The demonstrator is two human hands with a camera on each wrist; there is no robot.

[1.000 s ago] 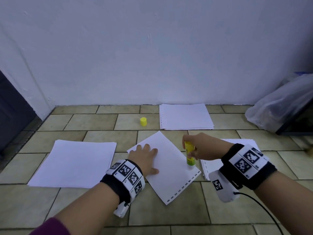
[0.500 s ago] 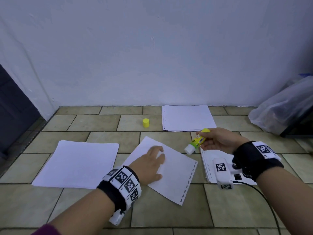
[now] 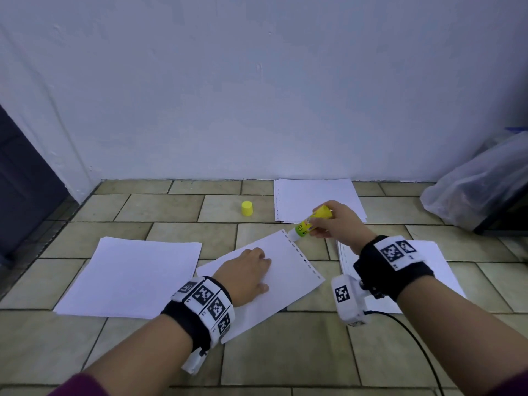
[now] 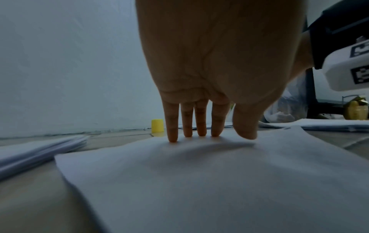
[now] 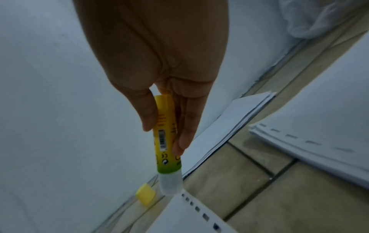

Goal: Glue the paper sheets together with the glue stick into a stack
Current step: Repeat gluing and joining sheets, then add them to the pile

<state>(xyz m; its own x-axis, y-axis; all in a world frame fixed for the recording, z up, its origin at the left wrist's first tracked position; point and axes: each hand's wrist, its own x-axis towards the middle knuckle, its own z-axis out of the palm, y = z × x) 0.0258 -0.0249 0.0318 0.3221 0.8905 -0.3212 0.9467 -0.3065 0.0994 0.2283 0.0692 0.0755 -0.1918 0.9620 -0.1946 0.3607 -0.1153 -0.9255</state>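
Observation:
A single white sheet (image 3: 288, 270) with a perforated edge lies tilted on the tiled floor. My left hand (image 3: 248, 274) presses it flat with straight fingers (image 4: 199, 124); the sheet (image 4: 199, 181) fills the left wrist view. My right hand (image 3: 337, 220) pinches the yellow-green glue stick (image 3: 310, 222), uncapped. Its clear tip (image 5: 171, 183) points down at the sheet's far perforated corner (image 5: 189, 209), touching or just above it. The yellow cap (image 3: 247, 208) stands apart on the floor (image 5: 145, 194).
Paper piles lie at the left (image 3: 131, 275), by the wall (image 3: 317, 200) and under my right wrist (image 3: 437, 270). A clear plastic bag (image 3: 474, 187) sits at the right against dark furniture. A cable trails from the right wrist camera (image 3: 350, 300).
My right hand lifted the glue stick off the sheet's near right edge and carried it to the far corner. The left hand turned the sheet counterclockwise, so the perforated edge now faces right.

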